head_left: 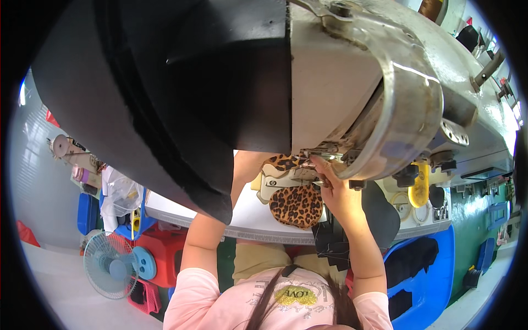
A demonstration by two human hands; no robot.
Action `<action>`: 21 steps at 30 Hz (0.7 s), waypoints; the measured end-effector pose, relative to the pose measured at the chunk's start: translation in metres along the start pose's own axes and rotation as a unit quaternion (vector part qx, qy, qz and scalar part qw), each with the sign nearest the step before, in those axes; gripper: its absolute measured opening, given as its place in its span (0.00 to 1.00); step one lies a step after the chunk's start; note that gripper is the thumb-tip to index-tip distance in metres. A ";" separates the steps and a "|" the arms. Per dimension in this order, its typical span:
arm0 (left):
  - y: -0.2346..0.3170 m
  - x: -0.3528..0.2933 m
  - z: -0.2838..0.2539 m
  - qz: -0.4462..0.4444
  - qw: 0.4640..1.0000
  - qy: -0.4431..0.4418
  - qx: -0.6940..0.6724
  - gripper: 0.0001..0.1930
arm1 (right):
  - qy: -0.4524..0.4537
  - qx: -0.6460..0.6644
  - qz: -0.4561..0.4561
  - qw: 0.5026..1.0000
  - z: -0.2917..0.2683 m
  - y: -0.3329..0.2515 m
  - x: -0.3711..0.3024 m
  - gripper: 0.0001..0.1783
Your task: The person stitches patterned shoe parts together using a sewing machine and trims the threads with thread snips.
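Observation:
A big sewing machine, grey-white with a black cover, fills the top of the view. My right hand reaches up under its head, and the fingertips pinch leopard-print fabric by the needle area. The rounded leopard piece lies on the white table just left of that hand. A second bit of leopard print shows higher up, at the machine's edge. My left forearm runs up beside it, and the hand itself is hidden behind the black cover.
Black fabric hangs over the table's front edge near my lap. At the right stands a blue bin holding dark cloth. A yellow part sits right of the machine. A blue fan and a red stool are on the floor at the left.

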State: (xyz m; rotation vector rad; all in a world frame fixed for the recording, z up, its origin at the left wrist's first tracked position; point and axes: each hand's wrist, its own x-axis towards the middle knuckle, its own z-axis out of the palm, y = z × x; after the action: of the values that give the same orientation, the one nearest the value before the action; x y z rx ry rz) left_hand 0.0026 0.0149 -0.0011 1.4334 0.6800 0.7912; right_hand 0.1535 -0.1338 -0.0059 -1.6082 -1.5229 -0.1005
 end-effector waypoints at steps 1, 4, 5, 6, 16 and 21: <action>-0.006 0.000 -0.002 -0.001 1.000 0.000 0.000 0.13 | 0.000 0.000 0.001 1.000 0.000 0.000 -0.001 0.30; -0.012 -0.006 -0.009 0.117 0.987 -0.046 0.098 0.13 | -0.003 -0.018 0.002 1.000 0.002 -0.001 0.000 0.30; -0.001 -0.012 0.001 0.043 0.999 -0.034 0.001 0.14 | -0.011 -0.009 0.010 1.000 0.002 0.002 -0.001 0.31; 0.005 -0.019 0.006 -0.033 0.995 -0.017 -0.096 0.14 | -0.019 0.003 0.016 1.000 0.003 0.002 -0.002 0.31; -0.003 -0.041 0.011 0.048 0.997 -0.063 -0.026 0.11 | -0.031 -0.015 0.027 0.999 0.000 -0.001 -0.001 0.32; -0.002 -0.044 0.017 -0.052 0.988 -0.050 -0.139 0.08 | -0.034 0.006 0.042 0.998 0.002 0.001 -0.003 0.32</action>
State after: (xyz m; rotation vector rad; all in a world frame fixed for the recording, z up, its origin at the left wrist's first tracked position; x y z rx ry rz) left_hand -0.0095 -0.0307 -0.0050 1.1669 0.5396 0.6982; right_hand 0.1531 -0.1350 -0.0095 -1.6794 -1.5022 0.0109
